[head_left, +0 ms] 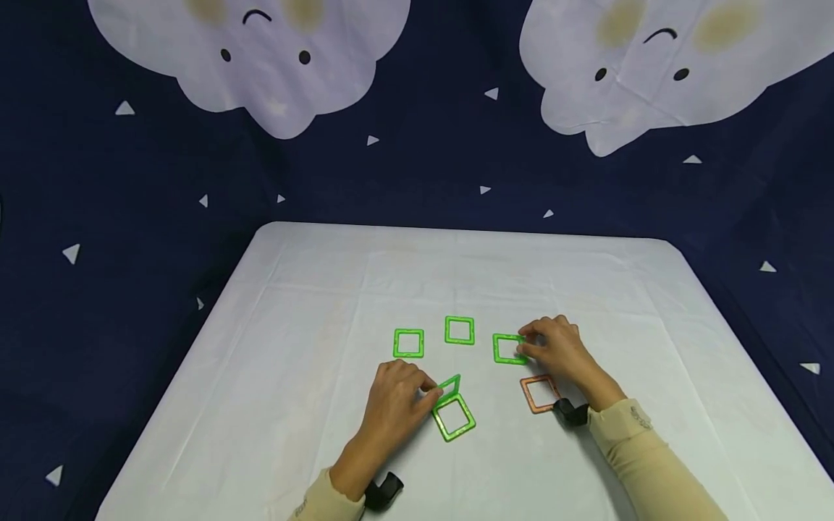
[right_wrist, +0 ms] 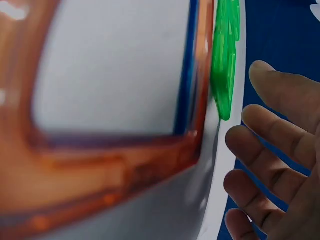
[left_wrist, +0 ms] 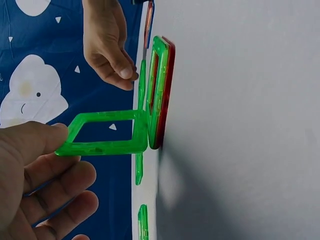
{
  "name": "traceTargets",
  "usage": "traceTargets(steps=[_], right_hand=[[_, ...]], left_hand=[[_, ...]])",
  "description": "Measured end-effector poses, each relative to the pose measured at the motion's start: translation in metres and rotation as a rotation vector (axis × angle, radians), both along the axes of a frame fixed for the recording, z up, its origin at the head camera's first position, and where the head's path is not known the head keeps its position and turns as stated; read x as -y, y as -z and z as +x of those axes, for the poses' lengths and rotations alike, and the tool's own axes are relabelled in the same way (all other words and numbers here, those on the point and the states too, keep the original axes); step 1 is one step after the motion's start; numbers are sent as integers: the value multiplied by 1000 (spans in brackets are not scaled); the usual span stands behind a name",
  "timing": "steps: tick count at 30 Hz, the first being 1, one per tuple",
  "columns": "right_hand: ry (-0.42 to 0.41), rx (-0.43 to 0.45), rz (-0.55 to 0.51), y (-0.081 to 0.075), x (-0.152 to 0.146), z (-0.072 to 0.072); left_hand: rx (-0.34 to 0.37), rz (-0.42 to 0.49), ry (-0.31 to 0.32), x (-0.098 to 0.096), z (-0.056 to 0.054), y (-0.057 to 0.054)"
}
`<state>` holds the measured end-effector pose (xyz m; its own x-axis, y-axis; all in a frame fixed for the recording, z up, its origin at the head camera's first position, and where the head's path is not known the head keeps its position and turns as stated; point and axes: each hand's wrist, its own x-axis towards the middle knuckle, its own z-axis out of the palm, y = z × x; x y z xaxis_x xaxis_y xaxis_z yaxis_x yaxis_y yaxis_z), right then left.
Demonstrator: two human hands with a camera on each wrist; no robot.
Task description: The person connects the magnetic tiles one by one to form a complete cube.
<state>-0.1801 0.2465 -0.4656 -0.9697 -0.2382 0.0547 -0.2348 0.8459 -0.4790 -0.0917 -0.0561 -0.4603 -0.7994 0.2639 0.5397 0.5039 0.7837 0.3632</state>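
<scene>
My left hand [head_left: 397,407] pinches a green square magnetic tile [left_wrist: 105,147] between thumb and index finger. This tile stands tilted up, its lower edge at the edge of another green tile [head_left: 462,433] lying on the table. A red tile [left_wrist: 167,95] shows directly beneath that lying tile in the left wrist view. My right hand [head_left: 562,352] is at the right side of a flat green tile [head_left: 496,350], thumb and fingers loosely bent and apart. Just below that hand lies an orange tile [head_left: 526,397], large and blurred in the right wrist view.
Two more green tiles, one at the left [head_left: 396,344] and one in the middle [head_left: 447,331], lie flat farther back on the white table [head_left: 313,304]. Behind the table hangs a dark blue cloth [head_left: 417,181] with clouds and small triangles.
</scene>
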Motion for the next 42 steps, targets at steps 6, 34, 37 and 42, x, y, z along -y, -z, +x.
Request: traceTargets(steps=[6, 34, 37, 42], right_hand=[[-39, 11, 22, 0, -4, -4], [-1, 41, -58, 7, -8, -7], [23, 66, -83, 6, -8, -7], [55, 110, -117, 2, -9, -6]], left_hand=[[2, 10, -34, -1, 6, -2], [-31, 27, -58, 0, 15, 3], [-30, 23, -60, 0, 15, 3], [-28, 23, -62, 0, 14, 3]])
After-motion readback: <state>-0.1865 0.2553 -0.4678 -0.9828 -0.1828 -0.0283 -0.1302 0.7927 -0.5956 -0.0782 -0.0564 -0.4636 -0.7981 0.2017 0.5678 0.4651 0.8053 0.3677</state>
